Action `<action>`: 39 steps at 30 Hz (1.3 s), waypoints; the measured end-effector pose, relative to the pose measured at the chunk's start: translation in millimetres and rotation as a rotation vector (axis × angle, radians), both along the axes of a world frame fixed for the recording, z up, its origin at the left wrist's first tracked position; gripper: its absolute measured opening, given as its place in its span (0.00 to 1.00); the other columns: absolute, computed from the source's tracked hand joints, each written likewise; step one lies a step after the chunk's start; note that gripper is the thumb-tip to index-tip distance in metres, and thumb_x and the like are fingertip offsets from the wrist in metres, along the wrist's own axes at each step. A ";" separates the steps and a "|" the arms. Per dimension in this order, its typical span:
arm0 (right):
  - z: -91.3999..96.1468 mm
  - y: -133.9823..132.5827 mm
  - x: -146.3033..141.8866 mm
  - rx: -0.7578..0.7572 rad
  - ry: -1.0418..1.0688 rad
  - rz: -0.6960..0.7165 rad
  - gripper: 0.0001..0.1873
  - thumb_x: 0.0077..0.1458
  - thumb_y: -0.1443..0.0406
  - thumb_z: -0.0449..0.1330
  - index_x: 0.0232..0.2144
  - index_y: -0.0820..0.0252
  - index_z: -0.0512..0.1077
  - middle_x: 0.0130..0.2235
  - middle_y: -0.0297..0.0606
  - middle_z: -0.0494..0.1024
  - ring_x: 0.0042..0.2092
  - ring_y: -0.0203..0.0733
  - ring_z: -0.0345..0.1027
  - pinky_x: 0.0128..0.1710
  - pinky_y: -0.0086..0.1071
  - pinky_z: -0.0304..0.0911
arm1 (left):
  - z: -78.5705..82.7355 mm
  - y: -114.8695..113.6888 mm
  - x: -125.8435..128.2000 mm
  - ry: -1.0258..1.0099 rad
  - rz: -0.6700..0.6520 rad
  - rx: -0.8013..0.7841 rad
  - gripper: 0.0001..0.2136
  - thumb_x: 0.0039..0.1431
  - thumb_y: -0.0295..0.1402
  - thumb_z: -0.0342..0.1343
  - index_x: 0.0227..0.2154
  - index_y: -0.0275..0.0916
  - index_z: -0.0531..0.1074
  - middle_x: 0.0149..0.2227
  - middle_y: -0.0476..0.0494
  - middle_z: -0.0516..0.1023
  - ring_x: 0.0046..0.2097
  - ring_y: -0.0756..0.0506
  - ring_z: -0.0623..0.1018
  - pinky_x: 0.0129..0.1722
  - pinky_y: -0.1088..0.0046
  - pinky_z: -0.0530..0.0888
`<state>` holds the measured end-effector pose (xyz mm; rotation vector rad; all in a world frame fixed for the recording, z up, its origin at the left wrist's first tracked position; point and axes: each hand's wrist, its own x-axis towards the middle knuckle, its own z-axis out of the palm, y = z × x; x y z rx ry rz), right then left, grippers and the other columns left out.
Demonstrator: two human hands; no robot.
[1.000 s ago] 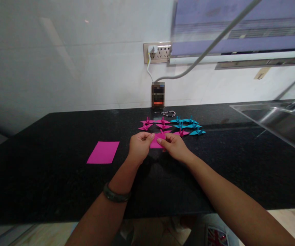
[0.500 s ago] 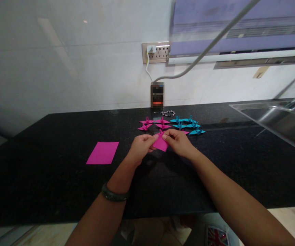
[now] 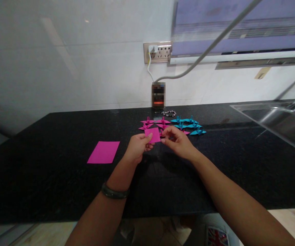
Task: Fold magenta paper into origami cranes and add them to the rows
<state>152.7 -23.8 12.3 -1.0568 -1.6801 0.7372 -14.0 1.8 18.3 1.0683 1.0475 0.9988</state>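
Observation:
My left hand [image 3: 138,146] pinches a small folded square of pink origami paper [image 3: 153,135], thumb on top and fingers beneath. The square is held above the dark countertop [image 3: 173,191]. Just right of it is my right hand [image 3: 179,141], its thumb and forefinger parted at the paper's edge and not gripping it. Behind the hands stand several pink paper cranes [image 3: 148,121] and several blue paper cranes [image 3: 198,132]; my hands partly cover the nearest pink ones. A larger flat pink sheet [image 3: 103,152] lies on the counter to the left.
A beaded bracelet [image 3: 169,113] lies behind the cranes. Against the wall stands a blurred-out upright device [image 3: 158,95], with a cable running to a wall socket [image 3: 157,52]. A steel sink [image 3: 278,119] is set into the counter at right.
The folded pink square has been turned from corner-down to nearly edge-on and shifted left with my left hand. My right thumb and forefinger have come off it and spread.

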 end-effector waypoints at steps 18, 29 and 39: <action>0.2 -0.5 -1.0 0.217 -0.204 0.009 0.09 0.46 0.70 0.58 0.34 0.56 0.70 0.30 0.34 0.63 0.30 0.34 0.57 0.29 0.30 0.57 | -3.5 0.2 2.2 0.207 -0.042 0.152 0.12 0.47 0.38 0.56 0.21 0.32 0.71 0.18 0.48 0.71 0.18 0.56 0.66 0.18 0.81 0.62; -4.6 2.1 -4.7 0.339 -0.252 -0.079 0.02 0.50 0.67 0.57 0.28 0.58 0.71 0.34 0.38 0.65 0.40 0.40 0.60 0.39 0.36 0.60 | -2.9 -4.0 5.9 0.184 -0.044 0.159 0.11 0.49 0.37 0.55 0.21 0.32 0.69 0.17 0.48 0.71 0.17 0.55 0.67 0.17 0.80 0.63; -10.7 2.3 -13.5 0.221 -0.148 -0.226 0.06 0.51 0.66 0.55 0.24 0.60 0.67 0.27 0.35 0.69 0.31 0.37 0.62 0.32 0.32 0.58 | -1.9 -5.0 7.1 0.127 -0.088 0.125 0.13 0.50 0.38 0.54 0.23 0.31 0.69 0.19 0.46 0.72 0.19 0.54 0.70 0.20 0.80 0.66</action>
